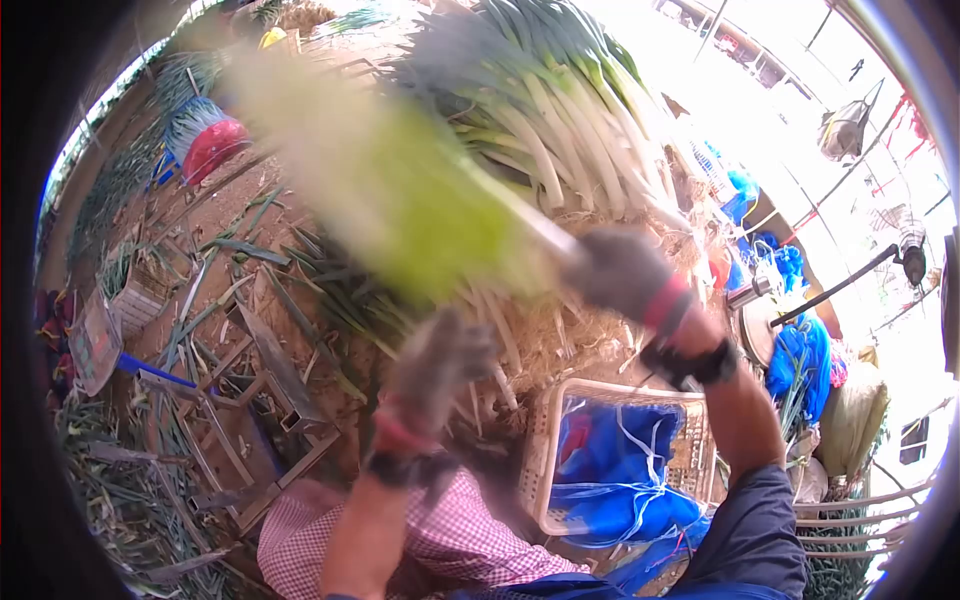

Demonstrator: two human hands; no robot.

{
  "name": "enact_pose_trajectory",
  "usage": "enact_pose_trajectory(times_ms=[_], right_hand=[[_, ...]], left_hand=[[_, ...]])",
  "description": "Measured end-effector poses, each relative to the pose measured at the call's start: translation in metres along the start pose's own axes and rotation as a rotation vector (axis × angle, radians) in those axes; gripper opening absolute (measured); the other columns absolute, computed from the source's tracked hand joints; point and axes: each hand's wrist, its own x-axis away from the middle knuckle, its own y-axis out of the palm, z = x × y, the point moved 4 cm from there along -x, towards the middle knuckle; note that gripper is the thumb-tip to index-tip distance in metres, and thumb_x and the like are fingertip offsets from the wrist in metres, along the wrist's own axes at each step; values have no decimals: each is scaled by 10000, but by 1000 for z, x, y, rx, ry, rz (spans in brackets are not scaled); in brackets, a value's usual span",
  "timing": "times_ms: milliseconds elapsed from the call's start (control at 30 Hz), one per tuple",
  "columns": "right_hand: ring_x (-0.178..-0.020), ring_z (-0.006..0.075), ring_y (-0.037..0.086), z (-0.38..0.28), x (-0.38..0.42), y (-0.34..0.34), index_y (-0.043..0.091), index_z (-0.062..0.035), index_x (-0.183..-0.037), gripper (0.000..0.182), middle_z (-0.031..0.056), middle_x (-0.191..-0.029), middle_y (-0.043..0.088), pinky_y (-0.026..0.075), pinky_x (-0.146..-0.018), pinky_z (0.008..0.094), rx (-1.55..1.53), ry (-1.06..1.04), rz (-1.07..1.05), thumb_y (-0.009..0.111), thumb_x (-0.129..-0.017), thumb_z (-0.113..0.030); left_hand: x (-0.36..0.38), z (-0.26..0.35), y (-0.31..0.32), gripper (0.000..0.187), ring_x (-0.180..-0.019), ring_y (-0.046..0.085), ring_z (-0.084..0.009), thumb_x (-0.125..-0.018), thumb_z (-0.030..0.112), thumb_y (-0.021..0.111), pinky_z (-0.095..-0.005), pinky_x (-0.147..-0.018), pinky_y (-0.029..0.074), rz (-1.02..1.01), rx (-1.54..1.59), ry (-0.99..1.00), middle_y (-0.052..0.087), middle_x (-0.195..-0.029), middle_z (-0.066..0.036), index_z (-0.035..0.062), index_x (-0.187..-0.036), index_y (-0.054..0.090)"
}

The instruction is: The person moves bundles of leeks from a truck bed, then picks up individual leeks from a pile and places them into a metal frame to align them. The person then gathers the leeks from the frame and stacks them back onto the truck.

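My right hand point(630, 275), in a dark work glove, is closed around the pale end of a long green onion point(515, 215). Motion smears green and whitish shapes beyond that stalk, across the upper left. My left hand point(440, 365), also gloved, is raised lower down with its fingers loosely stretched; nothing shows in it. Just beyond my hands lies a large heap of green onions point(560, 130), white shafts and roots toward me. More onions with stringy roots lie beneath and between my hands.
A plastic crate point(545, 455) holding blue sheeting point(610, 480) stands near my right forearm. To the left are a metal frame point(235, 440), a scale point(95, 345) and a red-and-blue bundle point(215, 150). Leaf scraps litter the ground. A stool-like round seat point(757, 335) stands right.
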Motion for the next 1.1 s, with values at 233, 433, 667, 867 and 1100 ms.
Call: enact_pose_trajectory(times_ms=[233,433,667,867,1100], right_hand=[[-876,326,729,-28,-33,56,744,-35,-1100,402,211,-901,730,559,-837,435,-253,-208,16,673,-952,-402],[-1005,381,699,8,-175,27,725,-46,-1119,458,200,-1142,710,561,-879,475,426,38,558,723,-873,-432],[-968,348,742,-11,-164,-7,749,-39,-1081,328,239,-895,730,577,-837,497,-137,84,431,714,-856,-276],[-861,415,700,-56,33,138,652,-33,-1002,325,239,-949,684,552,-772,526,-202,-207,126,717,-871,-324],[-820,275,713,-10,-34,90,731,-100,-1139,287,100,-910,730,565,-713,354,-220,-673,205,716,-930,-298]], left_hand=[[-71,-37,-5,397,-809,649,-131,-999,199,643,-338,-786,561,27,354,-34,711,-1066,-63,96,-1369,545],[-51,-46,-63,346,-629,599,-94,-982,117,646,-283,-594,540,256,111,-89,716,-986,-92,41,-1319,621],[-42,-39,-69,392,-616,601,-105,-945,123,735,-288,-553,559,138,10,-25,716,-957,-101,0,-1299,619],[-55,-48,-59,582,-1127,667,-268,-969,283,734,-467,-999,562,-88,393,22,669,-1274,-125,39,-1433,483],[-49,-51,-71,437,-977,695,-203,-915,41,653,-478,-996,529,-24,716,-40,704,-1084,-56,38,-1340,551]])
